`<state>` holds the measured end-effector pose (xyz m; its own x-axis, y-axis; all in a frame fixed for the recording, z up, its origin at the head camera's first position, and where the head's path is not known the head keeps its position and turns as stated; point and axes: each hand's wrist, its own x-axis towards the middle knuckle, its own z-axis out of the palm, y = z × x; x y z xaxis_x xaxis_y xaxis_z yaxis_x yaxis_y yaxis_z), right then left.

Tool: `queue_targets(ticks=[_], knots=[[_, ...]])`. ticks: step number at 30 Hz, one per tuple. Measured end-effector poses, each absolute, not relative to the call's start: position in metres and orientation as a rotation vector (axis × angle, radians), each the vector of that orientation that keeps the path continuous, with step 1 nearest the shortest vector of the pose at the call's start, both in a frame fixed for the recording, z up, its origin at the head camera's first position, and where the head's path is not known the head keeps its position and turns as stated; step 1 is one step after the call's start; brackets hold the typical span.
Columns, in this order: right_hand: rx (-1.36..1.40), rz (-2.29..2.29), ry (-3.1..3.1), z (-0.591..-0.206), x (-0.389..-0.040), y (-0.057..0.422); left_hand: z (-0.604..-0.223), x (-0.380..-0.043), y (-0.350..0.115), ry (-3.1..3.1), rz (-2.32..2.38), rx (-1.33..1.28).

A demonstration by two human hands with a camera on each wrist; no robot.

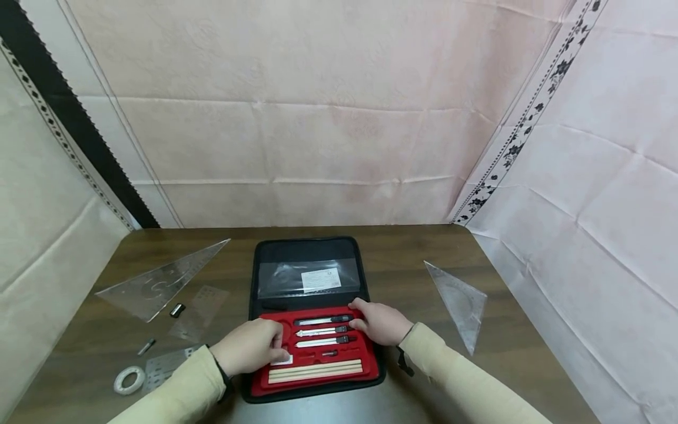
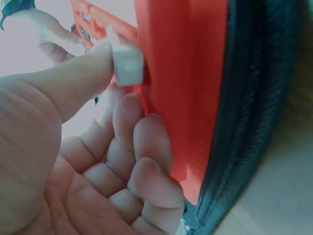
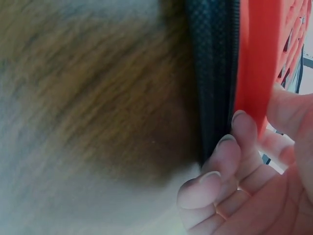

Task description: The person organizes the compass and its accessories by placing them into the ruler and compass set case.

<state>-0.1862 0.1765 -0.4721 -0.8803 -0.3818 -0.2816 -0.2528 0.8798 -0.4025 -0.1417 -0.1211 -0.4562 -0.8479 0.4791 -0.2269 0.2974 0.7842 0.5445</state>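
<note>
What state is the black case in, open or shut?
Open: its lid is folded back, exposing the red tray and the pale sticks in it.

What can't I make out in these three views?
Head view: print on the white label, too small.
Head view: part of the red tray, behind the left hand.
Left wrist view: far side of the white block, facing away.
Right wrist view: part of the right hand, cut by the right edge.

The person wears pale yellow sleeves point(image 1: 468, 377) and black wristbands point(image 1: 405, 362).
</note>
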Motion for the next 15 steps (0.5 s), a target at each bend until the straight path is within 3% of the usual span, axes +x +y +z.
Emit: queue_targets(ticks=[15], knots=[[-0.501, -0.535, 2.668, -0.472, -0.189, 0.177, -0.465, -0.154, -0.129, 2.535, 0.793, 0.511]])
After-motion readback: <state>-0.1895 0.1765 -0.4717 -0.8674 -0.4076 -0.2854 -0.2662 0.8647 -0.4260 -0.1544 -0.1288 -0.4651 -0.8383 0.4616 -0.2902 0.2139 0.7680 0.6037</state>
